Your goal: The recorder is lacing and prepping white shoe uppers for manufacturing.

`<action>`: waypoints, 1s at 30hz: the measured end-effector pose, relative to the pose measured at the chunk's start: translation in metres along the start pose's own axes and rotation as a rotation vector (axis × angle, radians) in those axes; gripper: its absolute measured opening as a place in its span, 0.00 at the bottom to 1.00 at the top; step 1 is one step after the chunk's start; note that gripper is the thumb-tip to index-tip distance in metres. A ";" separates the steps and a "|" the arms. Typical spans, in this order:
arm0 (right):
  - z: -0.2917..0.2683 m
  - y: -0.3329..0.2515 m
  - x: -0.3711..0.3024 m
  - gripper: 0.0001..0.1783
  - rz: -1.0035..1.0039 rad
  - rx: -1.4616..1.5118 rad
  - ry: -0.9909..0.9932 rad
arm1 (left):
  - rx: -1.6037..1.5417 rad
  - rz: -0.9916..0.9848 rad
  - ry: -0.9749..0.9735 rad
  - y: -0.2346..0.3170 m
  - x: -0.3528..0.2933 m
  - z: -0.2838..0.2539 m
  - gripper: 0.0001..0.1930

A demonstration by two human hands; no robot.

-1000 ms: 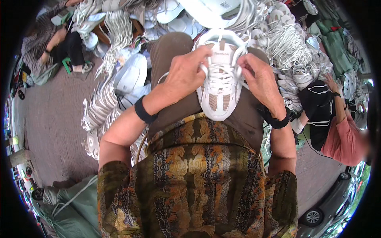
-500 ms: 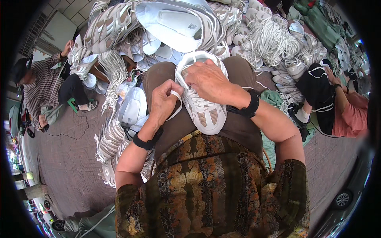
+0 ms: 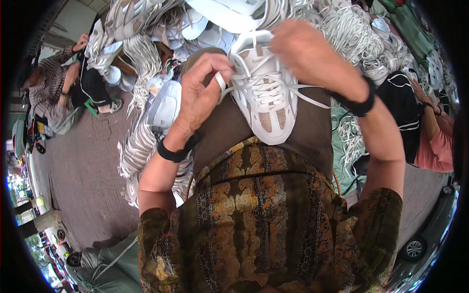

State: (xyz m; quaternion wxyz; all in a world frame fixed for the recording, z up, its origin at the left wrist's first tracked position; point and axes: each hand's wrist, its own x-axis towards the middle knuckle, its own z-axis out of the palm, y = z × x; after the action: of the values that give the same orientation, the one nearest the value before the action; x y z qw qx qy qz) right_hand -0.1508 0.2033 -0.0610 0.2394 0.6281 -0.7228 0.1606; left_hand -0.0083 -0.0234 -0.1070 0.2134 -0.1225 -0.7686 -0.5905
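Note:
A white and beige sneaker rests between my thighs, its toe pointing toward me. White shoelace crosses its tongue in rows, and one loose length trails out over my right thigh. Beside the shoe's left edge, my left hand is closed in a pinch on a lace, with a white strip showing across the thumb. My right hand is raised at the right of the shoe's collar, blurred by motion. Its fingers are curled, and a lace runs from the upper eyelets toward them.
Ahead lies a large heap of sneakers and laces. Stacked pale shoes stand by my left leg. A green cloth with loose laces lies at my right. Seated people work at the left and right. A dark car is behind at right.
My right hand has lifted off the shoe's tongue and moved right. My left hand has risen slightly, still pinching. The shoe sits a little farther right and higher in view.

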 end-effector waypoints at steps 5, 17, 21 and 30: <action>-0.071 0.113 -0.081 0.08 0.257 -0.397 -0.044 | -0.078 -0.131 -0.174 -0.004 -0.008 -0.020 0.02; -0.023 0.058 -0.068 0.13 0.529 0.143 0.054 | 0.304 0.126 -0.319 0.002 -0.002 -0.005 0.08; -0.018 -0.019 -0.010 0.12 0.131 0.096 -0.042 | 0.407 0.300 -0.279 0.007 -0.003 0.006 0.07; 0.023 -0.018 -0.013 0.07 0.127 0.104 -0.092 | 0.762 0.615 0.132 -0.014 0.016 0.021 0.12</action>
State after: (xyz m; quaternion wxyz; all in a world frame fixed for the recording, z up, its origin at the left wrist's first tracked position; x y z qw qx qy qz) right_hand -0.1351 0.1986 -0.0882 0.1622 0.5991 -0.7622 0.1837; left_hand -0.0325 -0.0080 -0.1156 0.4556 -0.2192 -0.8430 -0.1839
